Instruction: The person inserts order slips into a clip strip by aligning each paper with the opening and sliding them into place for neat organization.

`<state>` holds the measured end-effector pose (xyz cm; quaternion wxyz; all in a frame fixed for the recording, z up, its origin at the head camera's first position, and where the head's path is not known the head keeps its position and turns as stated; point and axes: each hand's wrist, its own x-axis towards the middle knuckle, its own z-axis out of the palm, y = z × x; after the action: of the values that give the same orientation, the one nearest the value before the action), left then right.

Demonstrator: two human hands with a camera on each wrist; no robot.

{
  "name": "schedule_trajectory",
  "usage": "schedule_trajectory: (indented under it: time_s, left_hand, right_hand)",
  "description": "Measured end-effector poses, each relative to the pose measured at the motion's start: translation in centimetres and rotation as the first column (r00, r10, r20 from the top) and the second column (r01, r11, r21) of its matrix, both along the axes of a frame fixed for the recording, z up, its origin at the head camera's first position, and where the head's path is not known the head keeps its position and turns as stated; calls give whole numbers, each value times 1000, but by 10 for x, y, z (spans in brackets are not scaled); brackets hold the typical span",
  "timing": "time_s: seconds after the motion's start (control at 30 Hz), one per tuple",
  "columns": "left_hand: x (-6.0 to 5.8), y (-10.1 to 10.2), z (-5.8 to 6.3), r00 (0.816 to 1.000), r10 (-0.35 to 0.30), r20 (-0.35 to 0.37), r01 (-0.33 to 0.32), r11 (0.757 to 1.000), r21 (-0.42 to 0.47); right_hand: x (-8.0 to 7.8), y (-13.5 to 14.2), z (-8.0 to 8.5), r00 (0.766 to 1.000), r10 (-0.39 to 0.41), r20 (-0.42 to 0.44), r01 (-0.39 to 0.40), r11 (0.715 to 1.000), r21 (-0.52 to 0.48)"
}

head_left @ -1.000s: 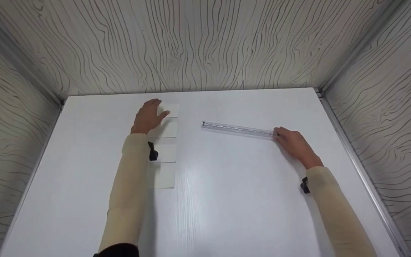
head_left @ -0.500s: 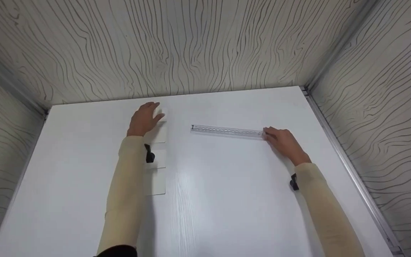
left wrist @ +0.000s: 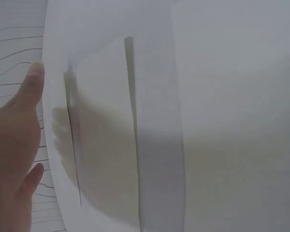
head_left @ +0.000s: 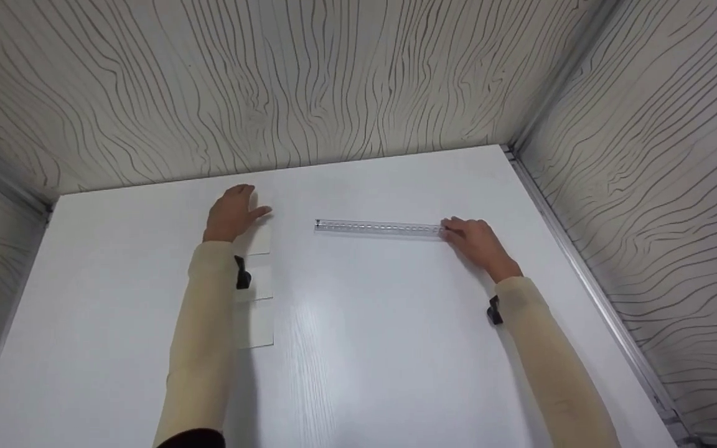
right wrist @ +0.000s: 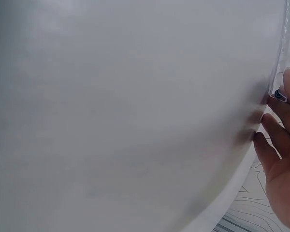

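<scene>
My left hand (head_left: 231, 214) reaches over the farthest of several pale paper cards, fingers extended and thumb spread toward the card's right side. The cards lie in a column; a second card (head_left: 259, 239), a third card (head_left: 262, 280) and the nearest card (head_left: 256, 323) show partly beside the left sleeve. In the left wrist view, the hand's shadow falls across a card (left wrist: 106, 125) with a slightly raised edge. My right hand (head_left: 477, 242) pinches the right end of a long clear ruler-like strip (head_left: 377, 228), marked with a row of ovals. Its fingertips hide that end.
A white tabletop (head_left: 365, 342) carries everything. A wood-grain panel (head_left: 309, 81) rises behind its far edge, and another panel (head_left: 657, 186) stands to the right, with a metal rail (head_left: 589, 280) along that side. Small black devices sit at both wrists.
The head view has turned, so the whole scene shifts left and tilts. My left hand has moved slightly right over the farthest card. My right hand keeps its pinch on the strip.
</scene>
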<state>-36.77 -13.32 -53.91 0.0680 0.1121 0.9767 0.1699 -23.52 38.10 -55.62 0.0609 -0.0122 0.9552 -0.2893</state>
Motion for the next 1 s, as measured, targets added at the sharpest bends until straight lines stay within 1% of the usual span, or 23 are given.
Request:
schedule_trajectory:
  time_s: [0.17, 0.3, 0.47, 0.57, 0.77, 0.9, 1.0]
  left_hand:
    - [-4, 0, -9, 999, -43, -1, 43, 998, -39]
    - [-8, -2, -15, 999, -45, 19, 46, 998, -47]
    - [-11, 0, -20, 999, -47, 17, 47, 999, 2]
    - [-11, 1, -19, 999, -47, 6, 46, 999, 27]
    - [-12, 1, -14, 999, -49, -4, 50, 999, 19]
    - [-13, -2, -10, 999, -53, 9, 53, 998, 33]
    - [-16, -4, -11, 998, -58, 22, 58, 998, 17]
  right_hand:
    - [0, 0, 2, 1000, -11, -7, 11, 1000, -4]
    - [-2, -1, 0, 1000, -18, 5, 18, 1000, -1]
    - [-2, -3, -1, 999, -38, 21, 38, 999, 1]
    - [-1, -4, 0, 999, -40, 21, 40, 999, 3]
    - [2, -3, 1, 999, -42, 28, 42, 999, -14]
    - [1, -3, 2, 998, -51, 37, 52, 998, -22]
    - [1, -3, 2, 998, -46, 32, 47, 999, -17]
